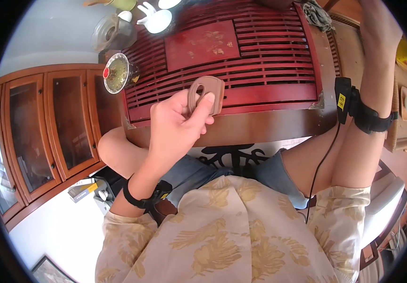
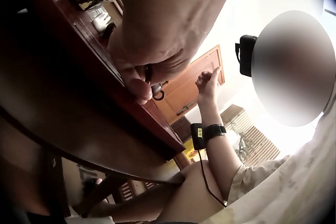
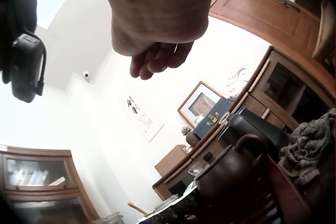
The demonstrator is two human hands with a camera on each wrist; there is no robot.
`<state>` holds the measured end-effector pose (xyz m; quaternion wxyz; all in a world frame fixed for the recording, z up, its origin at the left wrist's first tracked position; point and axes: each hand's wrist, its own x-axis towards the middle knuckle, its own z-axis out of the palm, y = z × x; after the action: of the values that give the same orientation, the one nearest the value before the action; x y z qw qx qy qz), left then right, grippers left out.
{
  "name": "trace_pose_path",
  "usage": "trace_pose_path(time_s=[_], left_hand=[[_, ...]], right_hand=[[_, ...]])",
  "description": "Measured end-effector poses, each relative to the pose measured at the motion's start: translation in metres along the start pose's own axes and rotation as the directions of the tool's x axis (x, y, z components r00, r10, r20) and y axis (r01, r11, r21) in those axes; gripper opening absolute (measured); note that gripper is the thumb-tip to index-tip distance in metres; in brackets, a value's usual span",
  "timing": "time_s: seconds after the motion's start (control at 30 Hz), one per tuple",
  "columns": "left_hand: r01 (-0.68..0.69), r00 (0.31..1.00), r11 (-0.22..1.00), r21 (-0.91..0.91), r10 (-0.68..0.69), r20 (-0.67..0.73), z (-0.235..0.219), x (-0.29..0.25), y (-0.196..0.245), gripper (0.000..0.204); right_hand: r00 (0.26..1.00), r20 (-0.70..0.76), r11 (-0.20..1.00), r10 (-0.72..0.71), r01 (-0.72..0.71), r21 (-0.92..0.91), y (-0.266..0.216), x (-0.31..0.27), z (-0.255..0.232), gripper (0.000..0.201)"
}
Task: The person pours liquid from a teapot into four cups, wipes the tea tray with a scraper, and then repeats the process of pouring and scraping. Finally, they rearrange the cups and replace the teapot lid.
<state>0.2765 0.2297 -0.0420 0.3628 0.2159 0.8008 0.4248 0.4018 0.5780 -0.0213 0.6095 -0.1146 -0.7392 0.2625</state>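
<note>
My left hand [image 1: 177,122] grips a brown clay piece [image 1: 217,92] with an oval loop at one side, above the near edge of the red slatted tea tray [image 1: 279,70]. The thumb lies on its face; the fingers behind it are mostly hidden. In the left wrist view, a dark ring [image 2: 158,94] shows beside the fingers. My right hand [image 2: 208,85] is raised at the right, away from the tray, with loosely bent fingers and nothing in them. The right wrist view shows its fingers [image 3: 157,61] from below. A dark brown teapot [image 3: 228,174] sits beyond it.
At the tray's left stands a patterned bowl [image 1: 117,73] with a red spot on its rim. A glass vessel [image 1: 113,33] and a white rabbit-eared piece [image 1: 155,20] are behind. A crumpled grey cloth [image 1: 317,15] lies at the far right corner. Glass-door cabinets [image 1: 33,127] line the left.
</note>
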Motion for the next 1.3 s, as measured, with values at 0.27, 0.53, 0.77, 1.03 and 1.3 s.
trace_pose_path(time_s=[0.27, 0.53, 0.77, 1.03, 1.3], left_hand=[[-0.016, 0.999, 0.999, 0.030, 0.015, 0.041, 0.023, 0.005, 0.012, 0.024], [-0.022, 0.999, 1.000, 0.017, 0.021, 0.044, 0.026, 0.005, 0.014, 0.025], [-0.037, 0.996, 0.999, 0.020, 0.035, 0.086, 0.039, 0.008, 0.023, 0.024], [-0.112, 0.982, 0.993, 0.023, 0.107, 0.153, 0.063, 0.014, 0.034, 0.023], [-0.194, 0.969, 0.980, 0.034, 0.186, 0.163, 0.077, 0.018, 0.035, 0.024]], right_hand=[[0.999, 0.016, 0.999, 0.037, -0.037, -0.008, 0.007, -0.002, -0.021, 0.061], [0.997, 0.028, 0.998, 0.067, -0.067, 0.007, 0.006, -0.004, -0.027, 0.061], [0.996, 0.042, 0.996, 0.084, -0.085, 0.022, 0.004, -0.001, -0.029, 0.060], [0.991, 0.053, 0.991, 0.123, -0.125, 0.035, 0.006, -0.004, -0.033, 0.060], [0.986, 0.065, 0.986, 0.152, -0.156, 0.065, -0.001, -0.002, -0.028, 0.060]])
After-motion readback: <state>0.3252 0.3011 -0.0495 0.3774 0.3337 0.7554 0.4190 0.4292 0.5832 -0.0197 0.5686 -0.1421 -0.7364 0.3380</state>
